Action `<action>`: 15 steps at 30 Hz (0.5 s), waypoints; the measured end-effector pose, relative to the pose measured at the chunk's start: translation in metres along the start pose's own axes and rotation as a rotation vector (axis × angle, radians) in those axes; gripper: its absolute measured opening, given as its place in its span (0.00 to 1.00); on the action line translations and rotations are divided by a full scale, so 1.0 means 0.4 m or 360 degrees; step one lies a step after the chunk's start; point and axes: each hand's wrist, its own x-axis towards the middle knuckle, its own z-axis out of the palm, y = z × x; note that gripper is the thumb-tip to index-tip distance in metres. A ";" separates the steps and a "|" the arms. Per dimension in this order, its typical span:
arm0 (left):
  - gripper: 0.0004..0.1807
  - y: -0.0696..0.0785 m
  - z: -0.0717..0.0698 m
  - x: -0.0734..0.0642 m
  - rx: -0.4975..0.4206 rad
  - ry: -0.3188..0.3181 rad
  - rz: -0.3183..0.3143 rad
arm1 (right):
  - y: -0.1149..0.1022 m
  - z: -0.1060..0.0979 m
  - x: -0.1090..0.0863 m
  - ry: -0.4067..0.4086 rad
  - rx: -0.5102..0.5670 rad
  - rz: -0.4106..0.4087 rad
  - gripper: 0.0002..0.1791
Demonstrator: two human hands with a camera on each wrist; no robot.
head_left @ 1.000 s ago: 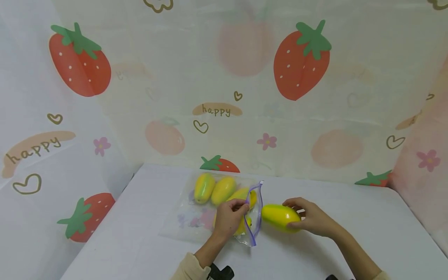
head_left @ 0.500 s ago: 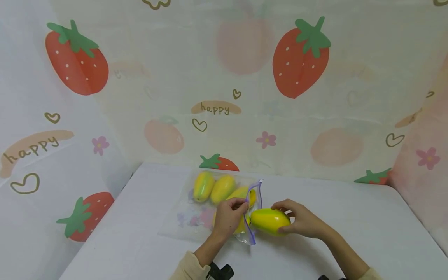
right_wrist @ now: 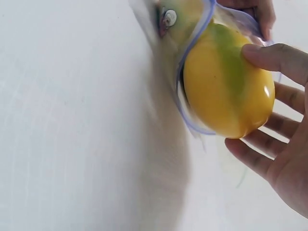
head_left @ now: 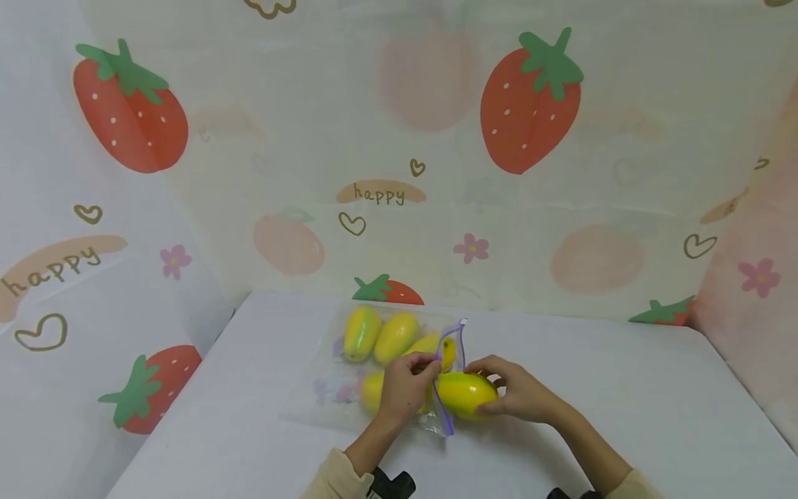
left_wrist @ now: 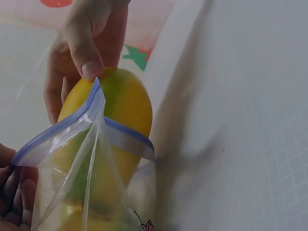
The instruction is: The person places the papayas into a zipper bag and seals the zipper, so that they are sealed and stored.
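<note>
A clear zip bag [head_left: 330,409] with a purple zip edge lies on the table, its mouth facing right. My left hand [head_left: 404,388] pinches the bag's edge between thumb and fingers. My right hand [head_left: 520,394] holds a yellow-green mango [head_left: 467,396], thumb on one side and fingers on the other. In the left wrist view the mango's front part is inside the bag, seen through the plastic, and its rear end sticks out past the zip edge. Several more mangoes [head_left: 397,338] lie inside the bag; one is partly hidden behind my left hand.
The bag rests on a white-covered table [head_left: 598,388]. Behind it hangs a cloth backdrop [head_left: 436,152] printed with strawberries, with further cloth at both sides. A black wrist device [head_left: 394,484] shows at the left sleeve.
My right hand has moved left with the mango, from outside the bag's mouth to partly inside it. My left hand has stayed at the bag's edge.
</note>
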 end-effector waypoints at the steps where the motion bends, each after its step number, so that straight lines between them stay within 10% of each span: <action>1: 0.12 -0.001 0.000 -0.001 0.0002 -0.0007 -0.0003 | 0.001 0.005 0.004 -0.0002 0.0001 0.0000 0.28; 15: 0.13 -0.003 0.002 -0.002 -0.0011 -0.0022 0.0023 | 0.009 0.077 0.042 0.0124 0.0174 0.0176 0.31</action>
